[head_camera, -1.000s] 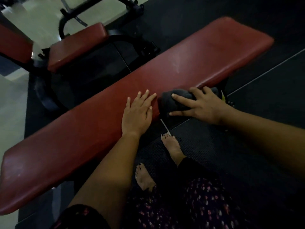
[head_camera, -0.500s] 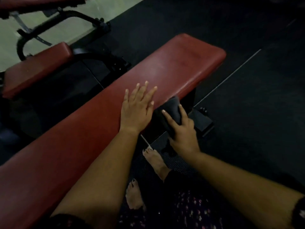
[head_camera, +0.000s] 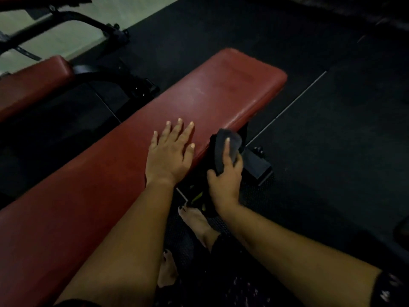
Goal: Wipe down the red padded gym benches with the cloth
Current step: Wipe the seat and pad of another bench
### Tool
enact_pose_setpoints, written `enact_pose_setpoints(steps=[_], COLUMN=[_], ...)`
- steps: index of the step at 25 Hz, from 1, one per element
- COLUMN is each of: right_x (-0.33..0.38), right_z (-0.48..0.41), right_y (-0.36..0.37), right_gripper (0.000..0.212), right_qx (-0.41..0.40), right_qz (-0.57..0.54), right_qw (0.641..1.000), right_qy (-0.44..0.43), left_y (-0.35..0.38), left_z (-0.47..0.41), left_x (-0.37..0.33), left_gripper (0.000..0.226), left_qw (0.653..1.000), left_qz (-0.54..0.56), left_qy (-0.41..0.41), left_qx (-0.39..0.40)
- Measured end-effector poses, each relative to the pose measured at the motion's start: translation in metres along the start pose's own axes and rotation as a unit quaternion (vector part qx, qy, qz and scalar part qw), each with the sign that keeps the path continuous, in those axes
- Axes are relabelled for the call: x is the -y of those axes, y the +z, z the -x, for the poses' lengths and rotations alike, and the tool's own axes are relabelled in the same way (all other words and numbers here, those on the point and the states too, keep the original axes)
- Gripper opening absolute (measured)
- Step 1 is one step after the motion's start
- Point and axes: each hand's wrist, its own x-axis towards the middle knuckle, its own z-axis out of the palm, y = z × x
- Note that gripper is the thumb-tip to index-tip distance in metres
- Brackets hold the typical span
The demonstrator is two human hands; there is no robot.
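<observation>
Left hand [head_camera: 169, 156] lies flat, fingers straight, on the red bench [head_camera: 221, 96] top. Right hand [head_camera: 225, 180] grips the dark cloth [head_camera: 223, 147], pressed against the bench's near side edge, below the padded top.

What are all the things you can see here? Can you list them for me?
big bench: 1, red, slanting across the middle
small bench: 1, red, upper left
frame: 1, black, top left
cloth: 1, dark grey, at the big bench's near edge
floor: 1, black, all around the benches
feet: 2, bare, on the floor beside the big bench
left hand: 1, flat on the big bench
right hand: 1, gripping the cloth
</observation>
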Motion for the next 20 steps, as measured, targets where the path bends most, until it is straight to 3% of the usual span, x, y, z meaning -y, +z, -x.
enact_pose_setpoints(steps=[2, 3, 6, 8, 12, 15, 20], right_x=[-0.016, -0.021, -0.004, 0.017, 0.041, 0.038, 0.055], right_z=[0.023, 0.023, -0.018, -0.051, -0.025, 0.001, -0.025], right_y=[-0.005, -0.013, -0.038, -0.047, -0.032, -0.032, -0.054], right_gripper=[0.094, 0.092, 0.079, 0.074, 0.075, 0.079, 0.072], right_qx=[0.054, 0.044, -0.104, -0.142, -0.006, 0.097, 0.17], right_qz=[0.066, 0.078, 0.017, -0.029, 0.087, 0.193, 0.277], right_qw=[0.995, 0.994, 0.994, 0.989, 0.996, 0.976, 0.946], right_qy=[-0.044, -0.055, -0.006, 0.037, 0.01, -0.002, -0.016], left_y=[0.001, 0.001, 0.002, 0.002, 0.0, -0.002, 0.001], left_z=[0.0, 0.0, 0.0, -0.001, -0.001, -0.001, -0.003], left_x=[-0.001, -0.001, 0.001, 0.0, 0.0, -0.002, 0.0], left_gripper=[0.069, 0.067, 0.057, 0.057, 0.057, 0.057, 0.058], left_qw=[1.0, 1.0, 1.0, 1.0, 1.0, 1.0, 1.0], left_qz=[0.001, 0.001, -0.006, -0.009, 0.008, 0.017, 0.012], left_qy=[0.003, 0.004, -0.002, -0.001, -0.001, 0.005, 0.005], left_qx=[-0.005, -0.005, -0.006, -0.005, 0.002, 0.006, 0.008])
